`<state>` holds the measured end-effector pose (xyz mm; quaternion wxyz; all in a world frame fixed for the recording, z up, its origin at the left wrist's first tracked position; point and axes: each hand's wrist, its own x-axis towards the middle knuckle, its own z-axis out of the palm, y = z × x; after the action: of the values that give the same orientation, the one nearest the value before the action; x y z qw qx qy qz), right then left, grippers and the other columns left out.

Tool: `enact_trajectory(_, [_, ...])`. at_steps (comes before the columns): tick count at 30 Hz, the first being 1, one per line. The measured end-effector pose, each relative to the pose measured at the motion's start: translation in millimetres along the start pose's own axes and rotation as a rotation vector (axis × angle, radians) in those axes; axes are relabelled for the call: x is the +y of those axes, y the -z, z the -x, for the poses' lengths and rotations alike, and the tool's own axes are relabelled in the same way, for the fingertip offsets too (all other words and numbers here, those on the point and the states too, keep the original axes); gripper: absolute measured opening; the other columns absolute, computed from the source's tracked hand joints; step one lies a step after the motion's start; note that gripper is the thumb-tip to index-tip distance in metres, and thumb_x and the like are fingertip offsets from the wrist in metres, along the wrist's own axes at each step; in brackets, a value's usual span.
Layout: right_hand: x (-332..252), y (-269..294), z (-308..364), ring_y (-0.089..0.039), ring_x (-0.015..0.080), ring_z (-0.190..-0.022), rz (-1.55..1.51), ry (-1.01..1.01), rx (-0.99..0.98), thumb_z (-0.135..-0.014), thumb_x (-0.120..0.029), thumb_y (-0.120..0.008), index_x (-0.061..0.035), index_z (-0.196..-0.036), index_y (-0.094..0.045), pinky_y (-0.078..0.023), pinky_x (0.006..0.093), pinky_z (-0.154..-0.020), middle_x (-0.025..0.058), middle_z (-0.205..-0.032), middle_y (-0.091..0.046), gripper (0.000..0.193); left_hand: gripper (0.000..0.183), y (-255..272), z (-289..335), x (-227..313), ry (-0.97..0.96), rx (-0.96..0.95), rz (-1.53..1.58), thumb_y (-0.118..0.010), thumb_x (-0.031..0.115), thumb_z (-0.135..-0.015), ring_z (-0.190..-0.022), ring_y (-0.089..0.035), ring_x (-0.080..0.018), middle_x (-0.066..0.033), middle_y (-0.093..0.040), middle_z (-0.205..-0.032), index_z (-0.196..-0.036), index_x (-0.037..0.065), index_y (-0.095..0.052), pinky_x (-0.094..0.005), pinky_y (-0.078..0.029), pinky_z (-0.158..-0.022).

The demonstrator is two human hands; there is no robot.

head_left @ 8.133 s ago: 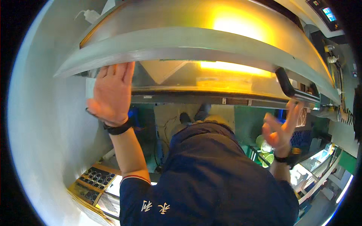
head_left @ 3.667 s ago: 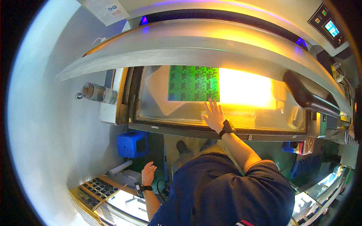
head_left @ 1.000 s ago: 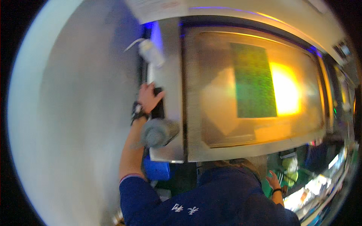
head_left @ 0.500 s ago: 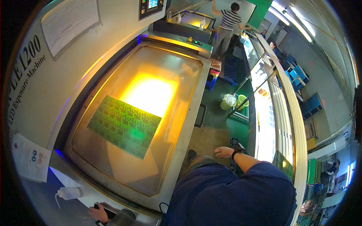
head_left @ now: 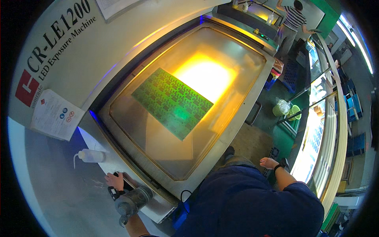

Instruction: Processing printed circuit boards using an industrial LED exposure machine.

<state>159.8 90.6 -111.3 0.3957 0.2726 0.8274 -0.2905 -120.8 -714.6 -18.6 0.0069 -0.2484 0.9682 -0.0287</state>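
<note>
My left hand (head_left: 115,181), with a black band at the wrist, is at the front-left ledge of the exposure machine. Its fingers are closed against a small dark thing that I cannot make out. A grey see-through bottle (head_left: 134,200) hides part of that forearm. My right hand (head_left: 269,162) hangs to the right of the machine, fingers curled, with nothing visible in it. A green patterned circuit board panel (head_left: 173,103) lies on the machine's lit bed (head_left: 169,162), touched by neither hand. Next to my left hand lies a white squeeze bottle (head_left: 91,155) with a bent spout.
The machine's pale cover (head_left: 130,23) rises on the left, with a paper sheet (head_left: 57,114) on it. A bright light table (head_left: 312,146) runs along the right. Green baskets (head_left: 294,112) stand in the aisle. A person in a striped top (head_left: 294,19) stands far back.
The view has turned, so the machine and board appear further right and higher. My left hand and forearm show more fully now. The board stays on the bed; my right hand remains curled.
</note>
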Motion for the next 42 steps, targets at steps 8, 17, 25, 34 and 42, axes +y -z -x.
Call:
enact_trajectory(8, [56, -13, -95, -0.062, 0.0338, -0.109, 0.405, 0.463, 0.183, -0.090, -0.027, -0.051, -0.0048, -0.105, -0.063, -0.049, 0.0381, -0.092, 0.0159, -0.114, -0.066, 0.029, 0.056, -23, 0, -26, 0.000, 0.028, 0.028, -0.068, 0.037, -0.081, -0.103, -0.054, -0.0447, -0.0249, -0.048, -0.116, -0.113, -0.005, -0.049, -0.0595, -0.045, -0.082])
enact_trajectory(17, [50, 0, -57, -0.059, 0.0197, -0.117, 0.882, 0.733, 0.098, -0.086, -0.007, -0.058, -0.0134, -0.106, -0.062, -0.045, 0.0308, -0.102, 0.0035, -0.118, -0.065, 0.021, 0.065, -21, 14, -45, 0.014, 0.102, 0.209, -0.061, 0.047, -0.089, -0.117, -0.048, -0.0459, -0.0269, -0.048, -0.128, -0.127, -0.005, -0.049, -0.0561, -0.040, -0.095])
enact_trajectory(25, [54, 63, -120, -0.063, 0.0294, -0.104, 0.772, 0.840, 0.126, -0.088, -0.015, -0.055, -0.0090, -0.088, -0.060, -0.053, 0.0381, -0.086, 0.0093, -0.104, -0.066, 0.008, 0.055, -28, 135, -127, 0.204, 0.051, 0.610, -0.056, 0.041, -0.098, -0.116, -0.054, -0.0402, -0.0277, -0.054, -0.131, -0.129, -0.004, -0.053, -0.0453, -0.043, -0.100])
enact_trajectory(34, [-17, 194, -246, -0.049, 0.0356, -0.129, 0.209, 0.577, 0.252, -0.083, -0.035, -0.066, -0.0068, -0.137, -0.051, -0.041, 0.0404, -0.106, 0.0222, -0.132, -0.055, 0.063, 0.046, -38, 403, -46, 0.613, 0.125, 0.233, -0.048, 0.033, -0.101, -0.098, -0.059, -0.0428, -0.0287, -0.063, -0.108, -0.110, -0.011, -0.060, -0.0483, -0.046, -0.086])
enact_trajectory(42, [-62, 238, -395, -0.049, 0.0387, -0.125, 0.643, 0.717, 0.469, -0.082, -0.029, -0.065, -0.0100, -0.139, -0.048, -0.045, 0.0460, -0.099, 0.0182, -0.138, -0.051, 0.063, 0.033, -38, 648, 168, 0.515, -0.541, 0.491, -0.057, 0.027, -0.096, -0.100, -0.063, -0.0306, -0.0164, -0.067, -0.110, -0.117, 0.001, -0.063, -0.0420, -0.051, -0.087])
